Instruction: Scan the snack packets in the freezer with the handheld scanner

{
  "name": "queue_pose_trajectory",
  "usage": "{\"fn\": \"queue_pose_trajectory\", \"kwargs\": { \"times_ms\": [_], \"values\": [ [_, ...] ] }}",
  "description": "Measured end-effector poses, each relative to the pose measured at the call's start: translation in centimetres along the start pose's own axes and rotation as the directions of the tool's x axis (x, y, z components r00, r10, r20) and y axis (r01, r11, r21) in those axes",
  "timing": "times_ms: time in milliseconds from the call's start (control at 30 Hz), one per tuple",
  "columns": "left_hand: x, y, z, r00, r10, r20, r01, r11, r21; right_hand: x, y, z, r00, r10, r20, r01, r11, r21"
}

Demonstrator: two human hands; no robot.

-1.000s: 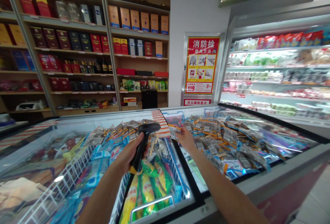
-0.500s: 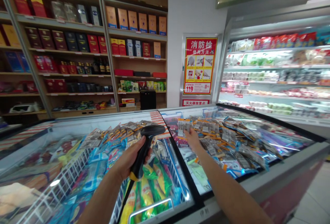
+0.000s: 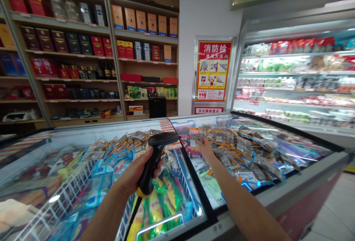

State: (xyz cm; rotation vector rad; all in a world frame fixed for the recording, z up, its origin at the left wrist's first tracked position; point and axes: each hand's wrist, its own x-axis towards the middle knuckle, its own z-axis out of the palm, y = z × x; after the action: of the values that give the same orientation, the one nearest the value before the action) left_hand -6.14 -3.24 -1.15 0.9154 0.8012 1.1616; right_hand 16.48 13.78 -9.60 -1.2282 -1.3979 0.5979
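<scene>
My left hand (image 3: 136,174) is wrapped round the handle of a black and yellow barcode scanner (image 3: 146,178), its cable hanging down toward me. The scanner's head points right, toward my right hand (image 3: 206,150). That hand pinches a small flat packet (image 3: 194,136) with orange edges and a printed label, held upright above the chest freezer's right side. Just right of it spreads a heap of similar packets (image 3: 245,146). More such packets (image 3: 122,144) lie on the left side, beyond the scanner. My right fingertips are partly hidden by the packet and the hand.
Below the glass, a white wire basket (image 3: 62,198) divides the chest freezer, with yellow-green packs (image 3: 156,211) and blue packs (image 3: 101,181) inside. A black frame bar (image 3: 194,170) runs between the two lids. Behind stand boxed-goods shelves (image 3: 80,54), a red notice (image 3: 214,71) and a lit refrigerated display (image 3: 294,72).
The view has shifted slightly. The scanner, still in my left hand, appears a little further left. My right hand keeps the packet in nearly the same place.
</scene>
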Motion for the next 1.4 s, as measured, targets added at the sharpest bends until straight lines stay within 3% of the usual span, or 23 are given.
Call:
{"fn": "queue_pose_trajectory", "kwargs": {
  "times_ms": [400,633,967,1200,1300,1400],
  "values": [
    [0.1,-0.1,-0.1,1.0,-0.009,0.024,0.01,1.0,-0.01,0.0,0.0,0.0,1.0,-0.01,0.003,0.01,1.0,-0.027],
    [0.4,-0.2,-0.8,0.999,-0.018,-0.035,0.019,1.0,0.018,-0.2,-0.4,0.0,0.999,-0.013,0.037,0.012,0.999,0.047],
    [0.2,0.1,-0.5,0.999,-0.006,-0.045,0.006,1.0,-0.017,-0.7,-1.1,-0.3,0.997,-0.028,0.067,0.028,1.0,0.005],
    [0.4,0.1,-0.6,0.994,0.017,-0.111,-0.013,0.999,0.045,0.5,-0.7,-0.5,1.0,0.013,-0.023,-0.012,0.998,0.066],
    [0.5,0.1,-0.7,0.988,0.024,-0.151,-0.013,0.997,0.073,1.8,-0.6,-2.3,0.991,0.009,-0.132,-0.008,1.0,0.005],
    [0.6,0.0,-1.0,0.982,0.031,-0.185,-0.012,0.995,0.104,3.3,-0.4,-5.5,0.973,-0.048,-0.226,0.007,0.984,-0.179]
  ]
}}
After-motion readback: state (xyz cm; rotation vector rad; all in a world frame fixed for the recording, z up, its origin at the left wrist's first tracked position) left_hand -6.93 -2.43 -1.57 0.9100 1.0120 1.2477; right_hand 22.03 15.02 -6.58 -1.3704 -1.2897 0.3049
